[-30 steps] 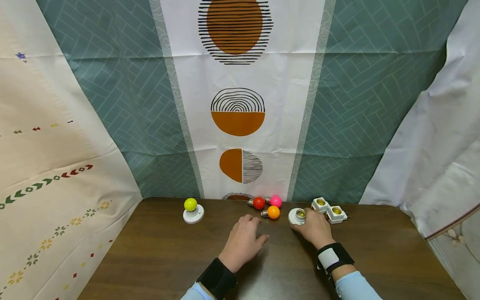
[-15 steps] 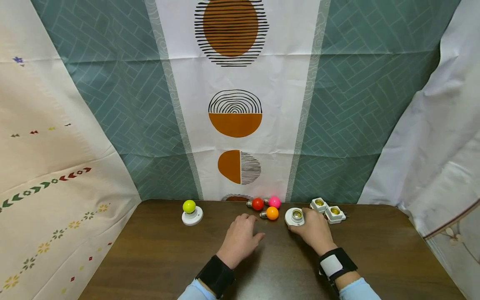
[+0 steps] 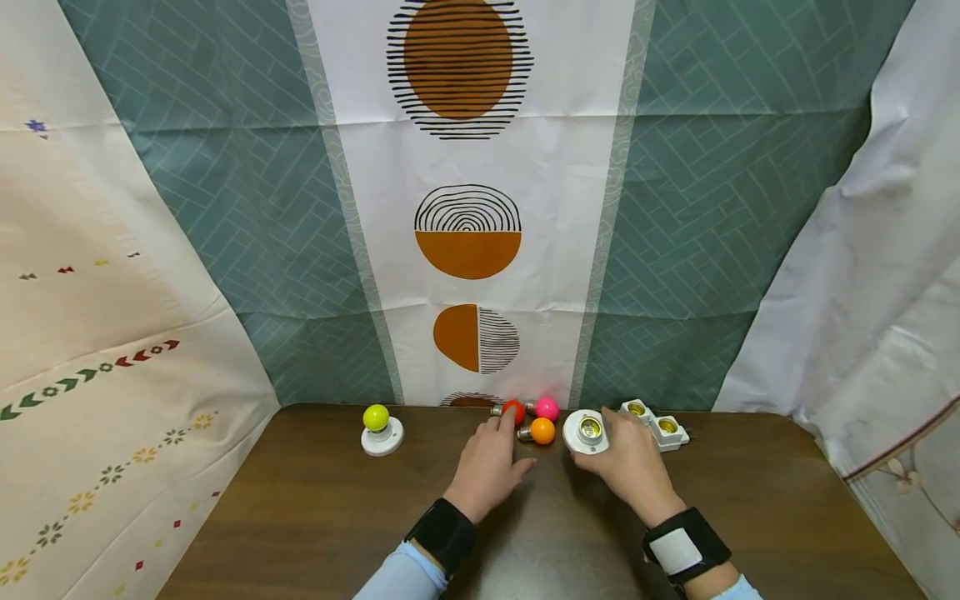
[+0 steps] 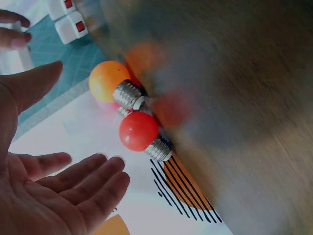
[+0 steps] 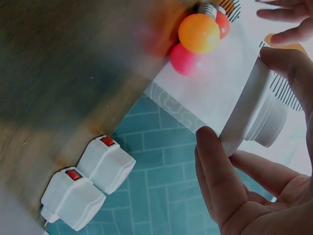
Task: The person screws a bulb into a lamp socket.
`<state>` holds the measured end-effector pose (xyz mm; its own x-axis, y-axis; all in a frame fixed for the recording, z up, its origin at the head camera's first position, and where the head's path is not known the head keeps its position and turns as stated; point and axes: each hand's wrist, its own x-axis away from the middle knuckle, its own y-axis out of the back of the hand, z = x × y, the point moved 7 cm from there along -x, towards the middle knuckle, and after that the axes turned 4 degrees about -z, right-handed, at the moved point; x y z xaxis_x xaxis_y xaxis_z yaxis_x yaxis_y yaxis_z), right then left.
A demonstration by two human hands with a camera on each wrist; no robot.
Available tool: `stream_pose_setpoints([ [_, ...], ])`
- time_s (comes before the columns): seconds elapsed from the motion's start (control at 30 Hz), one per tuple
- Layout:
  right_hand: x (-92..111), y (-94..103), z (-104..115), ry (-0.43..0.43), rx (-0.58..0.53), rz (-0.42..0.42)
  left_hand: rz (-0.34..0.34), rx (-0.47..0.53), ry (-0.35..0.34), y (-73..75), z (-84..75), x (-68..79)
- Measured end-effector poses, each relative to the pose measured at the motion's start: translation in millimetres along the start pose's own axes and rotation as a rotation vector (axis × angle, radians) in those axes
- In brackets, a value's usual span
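My right hand (image 3: 633,462) grips a round white lamp holder (image 3: 587,432) by its rim, thumb on one side and fingers on the other. In the right wrist view this lamp holder (image 5: 259,115) is off the table, its socket empty in the head view. Fingers outstretched, my left hand (image 3: 487,471) reaches over the table toward a red light bulb (image 3: 513,412); the left wrist view shows a gap between the fingertips (image 4: 117,164) and that red bulb (image 4: 139,131). Beside it lie an orange bulb (image 3: 542,431) and a pink bulb (image 3: 547,407).
At the left, a yellow-green bulb (image 3: 376,417) stands in another round white lamp holder (image 3: 382,442). Two white square plug-in sockets (image 3: 667,429) with red switches lie right of my right hand. A patterned curtain (image 3: 480,167) hangs along the table's (image 3: 315,500) back edge.
My right hand has lifted the lamp holder and brought it slightly left. My left hand has reached forward, its fingers now overlapping the red bulb in the head view.
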<state>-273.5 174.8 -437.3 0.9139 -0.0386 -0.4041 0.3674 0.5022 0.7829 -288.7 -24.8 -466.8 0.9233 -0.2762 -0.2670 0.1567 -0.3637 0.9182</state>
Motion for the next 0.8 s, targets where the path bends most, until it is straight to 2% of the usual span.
stream_pose_setpoints([
  [0.2, 3, 5.7, 2, 0.031, 0.008, -0.033, -0.043, -0.035, -0.062, -4.7, -7.6, -8.0],
  [0.33, 5, 6.2, 0, 0.030, 0.010, -0.044, -0.056, -0.094, -0.109, -11.2, -12.7, -13.3],
  [0.57, 7, -0.9, -6, -0.025, -0.018, -0.020, 0.030, -0.133, -0.140, -30.5, -21.1, -16.9],
  [0.8, 7, -1.5, -7, -0.030, -0.017, -0.027, 0.071, -0.194, -0.197, -43.8, -30.5, -19.0],
])
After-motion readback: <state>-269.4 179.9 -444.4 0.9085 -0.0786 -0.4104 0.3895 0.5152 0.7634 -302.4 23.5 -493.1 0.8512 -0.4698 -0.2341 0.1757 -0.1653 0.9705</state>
